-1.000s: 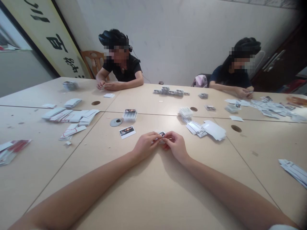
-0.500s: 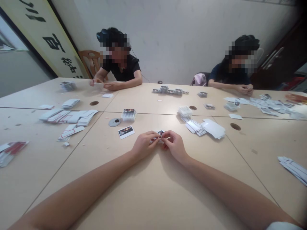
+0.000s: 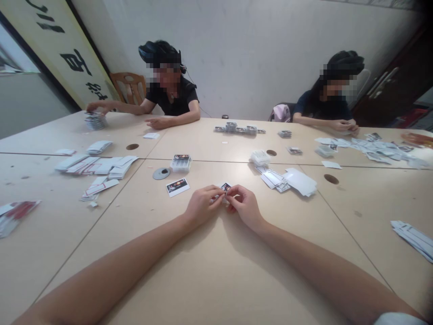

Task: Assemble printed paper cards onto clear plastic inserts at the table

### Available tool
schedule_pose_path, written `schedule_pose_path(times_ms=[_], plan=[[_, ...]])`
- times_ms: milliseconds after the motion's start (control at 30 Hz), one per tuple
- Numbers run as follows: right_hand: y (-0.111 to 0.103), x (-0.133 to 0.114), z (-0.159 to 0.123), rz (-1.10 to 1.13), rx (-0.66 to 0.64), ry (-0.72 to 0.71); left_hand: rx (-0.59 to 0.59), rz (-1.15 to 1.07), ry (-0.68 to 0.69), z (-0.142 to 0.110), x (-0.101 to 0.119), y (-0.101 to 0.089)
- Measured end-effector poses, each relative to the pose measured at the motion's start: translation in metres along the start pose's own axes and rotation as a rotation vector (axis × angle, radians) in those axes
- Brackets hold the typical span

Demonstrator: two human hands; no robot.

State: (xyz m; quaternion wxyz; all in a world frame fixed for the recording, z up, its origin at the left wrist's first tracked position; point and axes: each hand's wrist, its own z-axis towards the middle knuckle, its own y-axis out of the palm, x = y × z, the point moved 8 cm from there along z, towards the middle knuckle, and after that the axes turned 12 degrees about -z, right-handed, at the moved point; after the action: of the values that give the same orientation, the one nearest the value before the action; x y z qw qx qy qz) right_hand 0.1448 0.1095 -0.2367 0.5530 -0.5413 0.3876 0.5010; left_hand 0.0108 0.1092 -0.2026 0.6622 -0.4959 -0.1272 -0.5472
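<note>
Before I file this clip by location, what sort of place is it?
Probably an office or meeting room used for handwork: a large sectioned table spread with piles of flat white pieces, and a framed calligraphy panel at the left.

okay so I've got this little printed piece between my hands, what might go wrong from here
The small printed piece might bend or slip, as the left hand and right hand seem to pinch it only by the fingers. The left hand could nudge the loose card beside it. The co-worker's hand might topple the stack it reaches.
</note>
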Motion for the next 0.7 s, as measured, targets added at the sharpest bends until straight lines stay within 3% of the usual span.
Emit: schedule_pose_path(times_ms=[700], plan=[[0.0022,-0.0032,-0.0008,-0.008,-0.02,-0.013,0.07,0.043,0.002,-0.0017,0.0033,-0.0058]])
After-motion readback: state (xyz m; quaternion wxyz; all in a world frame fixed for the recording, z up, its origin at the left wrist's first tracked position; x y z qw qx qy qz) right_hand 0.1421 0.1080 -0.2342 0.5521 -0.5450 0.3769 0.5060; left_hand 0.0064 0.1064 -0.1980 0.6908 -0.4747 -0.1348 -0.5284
